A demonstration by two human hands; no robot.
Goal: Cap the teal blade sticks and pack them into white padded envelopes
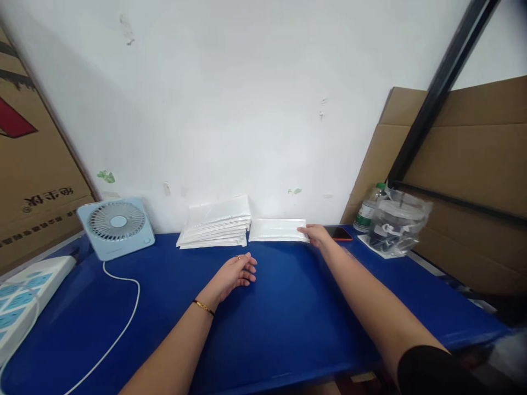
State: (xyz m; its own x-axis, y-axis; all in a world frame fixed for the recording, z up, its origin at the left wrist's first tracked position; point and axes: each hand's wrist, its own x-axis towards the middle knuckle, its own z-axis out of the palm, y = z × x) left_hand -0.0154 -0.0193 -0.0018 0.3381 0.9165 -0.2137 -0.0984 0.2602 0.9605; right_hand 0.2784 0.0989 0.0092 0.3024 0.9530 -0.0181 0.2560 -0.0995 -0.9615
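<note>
A flat, shiny white packet (274,229) lies on the blue table near the wall. My right hand (316,235) is closed on its right end, with the thumb and fingers at the edge. To its left stands a pile of similar white packets (218,222), several deep and slightly fanned. My left hand (236,276) is over the table in front of the pile, its fingers loosely bent and a little apart, holding nothing. A phone with a red edge (340,233) lies just behind my right hand and is partly covered by it.
On the left are a light-blue fan (119,227) with a white cable (134,307) and a white power strip (37,291). A bottle (366,214) and a plastic-wrapped container (397,222) stand at the right. Cardboard (473,181) flanks the blue table (280,323).
</note>
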